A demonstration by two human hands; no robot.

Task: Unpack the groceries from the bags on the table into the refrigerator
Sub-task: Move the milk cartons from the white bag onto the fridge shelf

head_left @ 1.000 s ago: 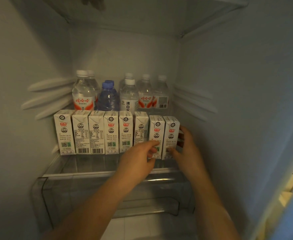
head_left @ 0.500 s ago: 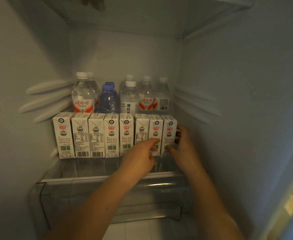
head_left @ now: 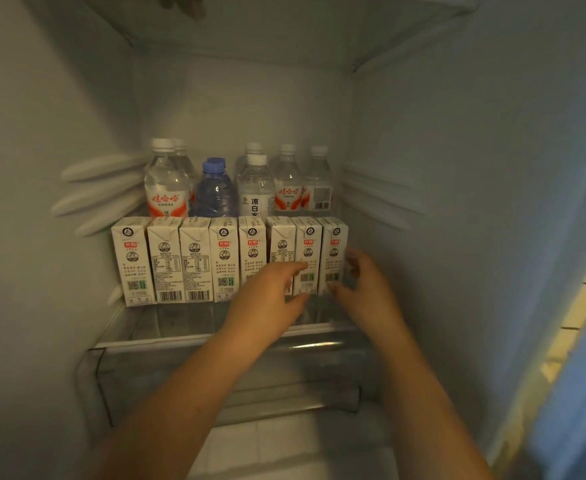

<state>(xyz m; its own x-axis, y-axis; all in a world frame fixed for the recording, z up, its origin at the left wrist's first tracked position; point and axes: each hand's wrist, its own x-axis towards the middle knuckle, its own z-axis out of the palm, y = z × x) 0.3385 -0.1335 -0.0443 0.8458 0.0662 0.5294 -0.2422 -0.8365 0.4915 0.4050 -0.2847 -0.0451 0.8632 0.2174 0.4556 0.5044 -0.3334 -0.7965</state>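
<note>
Milk cartons (head_left: 229, 259), eight of them, stand upright in one tight row along the front of a glass shelf (head_left: 153, 327) inside the refrigerator (head_left: 457, 168). The head view shows the right hand (head_left: 364, 289) at the rightmost carton (head_left: 334, 251), thumb at its lower front and fingers round its right side, so it grips that carton. The left hand (head_left: 270, 299) reaches to the seventh carton (head_left: 308, 251) with fingers loosely bent, their tips at its front face; whether they pinch it or only touch it I cannot tell. Behind the row stand water bottles (head_left: 284, 181), most with white caps, and one blue bottle (head_left: 215, 188). Below the shelf sits a clear drawer (head_left: 215, 375).
</note>
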